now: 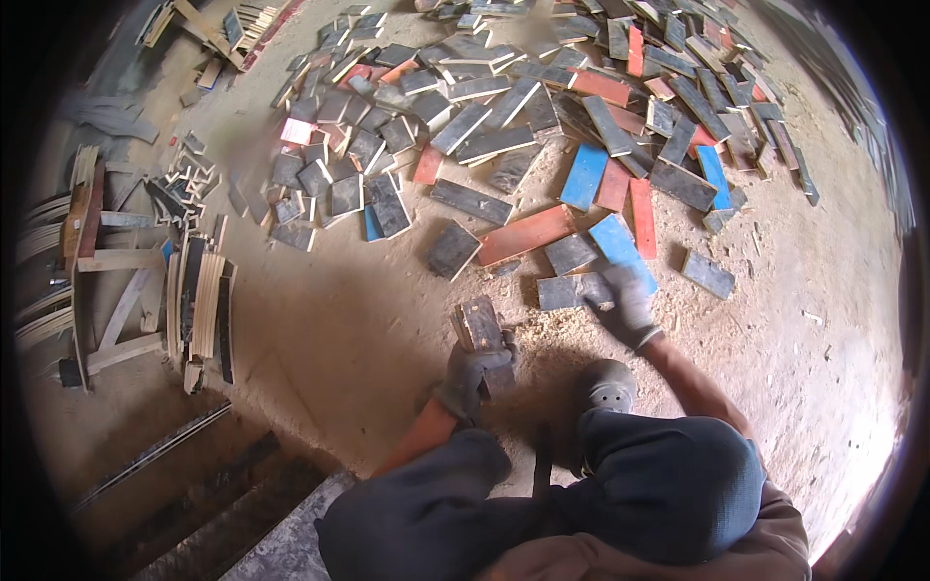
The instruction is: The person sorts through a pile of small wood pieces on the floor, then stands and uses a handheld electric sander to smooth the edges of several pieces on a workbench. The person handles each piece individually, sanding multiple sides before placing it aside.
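Observation:
My left hand [467,376], in a grey work glove, is closed around dark-faced wooden blocks [479,322] and holds them in front of my left knee. The uppermost block has a worn brownish face. My right hand [628,302], gloved and somewhat blurred, reaches over the near edge of the pile with thumb and fingers apart. Under and beside it lie a blue board piece [618,242] and a short dark block [562,292]. Whether its fingers touch either one is hard to make out. A red-orange board piece [528,234] lies just beyond.
A wide heap of dark, red and blue wood offcuts [465,126] covers the ground ahead. At left, thin wooden strips [201,305] stand stacked beside a wooden frame [124,259]. Wood chips [552,339] litter the ground near my shoe [608,385]. Dark beams [208,499] lie at lower left.

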Tool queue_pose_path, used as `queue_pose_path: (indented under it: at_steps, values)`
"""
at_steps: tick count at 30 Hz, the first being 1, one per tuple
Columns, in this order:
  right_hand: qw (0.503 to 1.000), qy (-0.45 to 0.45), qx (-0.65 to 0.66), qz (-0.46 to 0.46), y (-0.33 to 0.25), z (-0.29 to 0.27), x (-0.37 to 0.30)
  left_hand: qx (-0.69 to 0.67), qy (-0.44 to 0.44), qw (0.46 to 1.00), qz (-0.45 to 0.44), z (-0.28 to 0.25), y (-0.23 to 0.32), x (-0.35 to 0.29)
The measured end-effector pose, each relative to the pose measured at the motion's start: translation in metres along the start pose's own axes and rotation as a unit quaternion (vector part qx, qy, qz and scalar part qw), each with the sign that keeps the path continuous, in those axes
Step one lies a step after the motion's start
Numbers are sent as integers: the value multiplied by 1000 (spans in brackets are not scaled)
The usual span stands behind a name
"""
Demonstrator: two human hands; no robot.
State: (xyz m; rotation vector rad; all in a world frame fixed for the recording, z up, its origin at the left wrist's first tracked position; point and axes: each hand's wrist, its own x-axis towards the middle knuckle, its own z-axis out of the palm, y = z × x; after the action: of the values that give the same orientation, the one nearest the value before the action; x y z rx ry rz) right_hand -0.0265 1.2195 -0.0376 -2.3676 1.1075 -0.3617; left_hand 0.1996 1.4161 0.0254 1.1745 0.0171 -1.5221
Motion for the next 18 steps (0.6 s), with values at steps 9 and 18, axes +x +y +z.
queue_pose_path:
  at_steps: [9,18]
  values:
    - [982,-18,-189,14,139,-68,-16,136,186,962,144,-12,1,13]
    - [983,-19,-183,-3,154,-91,-60,166,234,895,342,77,79,34]
